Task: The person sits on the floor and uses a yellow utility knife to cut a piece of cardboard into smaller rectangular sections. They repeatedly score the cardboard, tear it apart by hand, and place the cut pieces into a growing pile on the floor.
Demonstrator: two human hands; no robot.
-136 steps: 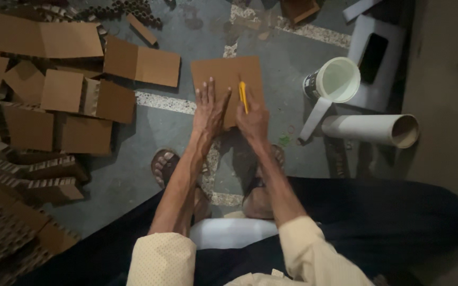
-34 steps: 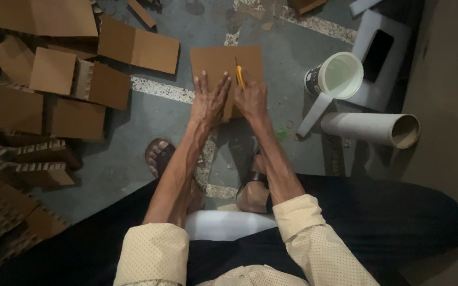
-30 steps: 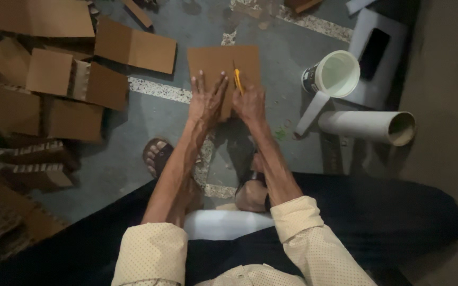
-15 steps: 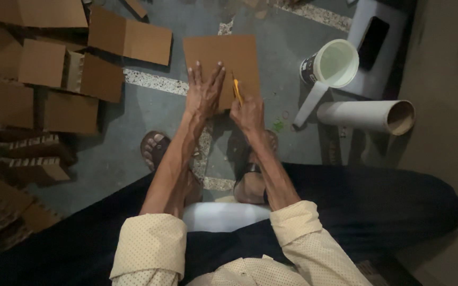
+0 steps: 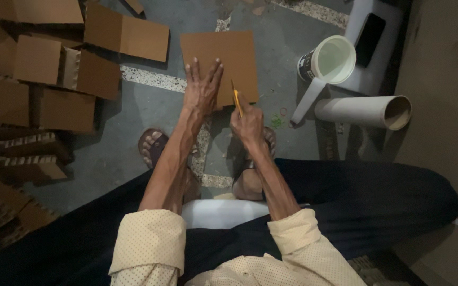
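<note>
**Flat palm on the card, yellow knife at its near edge**

Left hand (image 5: 201,91) is spread flat, fingers splayed, pressing down on the brown cardboard sheet (image 5: 219,59) that lies on the grey floor (image 5: 133,143) just ahead of the person's sandalled feet. Right hand (image 5: 247,123) is clenched around a yellow cutter (image 5: 236,99), its tip right at the sheet's near edge, just beside the left hand's thumb. Off to the left, cut cardboard pieces (image 5: 54,69) lie scattered and stacked. To the right, a white jug (image 5: 328,62) stands by a white stool (image 5: 369,45) with a dark phone (image 5: 371,32) on top, and a white tube (image 5: 364,111) lies on its side. A few green rubber bands (image 5: 277,121) sit on the floor near the right hand.
</note>
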